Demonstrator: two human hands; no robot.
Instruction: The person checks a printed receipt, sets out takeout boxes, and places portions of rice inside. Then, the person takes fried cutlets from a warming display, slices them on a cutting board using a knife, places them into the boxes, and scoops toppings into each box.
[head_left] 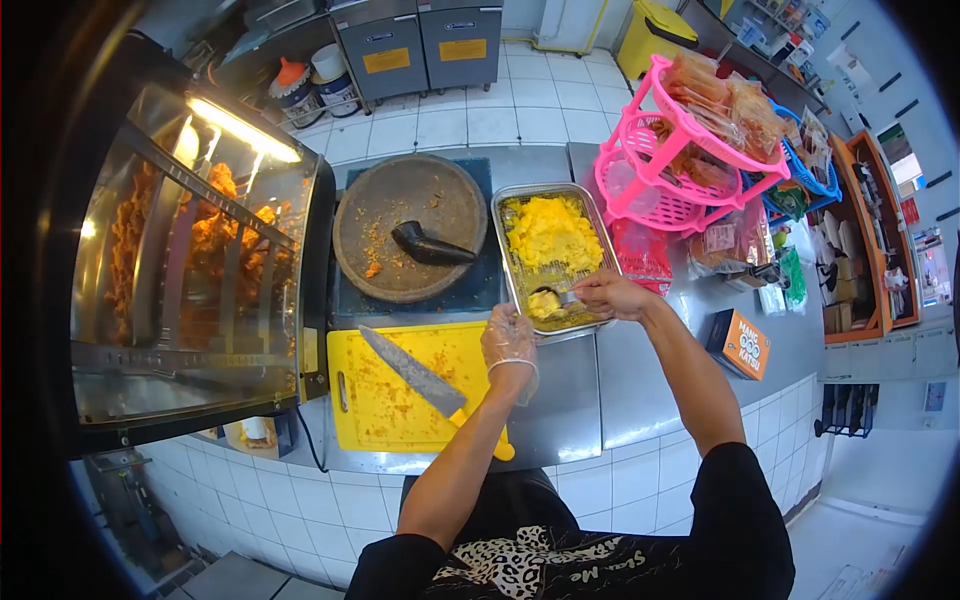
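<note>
A metal tray (503,246) on the steel counter holds a heap of yellow, scrambled-egg-like food (555,235). My right hand (612,295) is bare and closed round the handle of a spoon (567,297). The spoon's bowl is down in the near end of the tray, with yellow food in it. My left hand (508,345) wears a clear plastic glove and has its fingers curled at the tray's near left corner. Below that hand lies a large knife (412,372) with a yellow handle, on a yellow cutting board (360,425) strewn with crumbs.
Left of the tray sits a stone mortar (375,215) with a dark pestle (432,245). A lit glass case (210,240) of fried food stands at far left. To the right are a pink tiered basket (650,150) with packets and an orange-black box (738,345).
</note>
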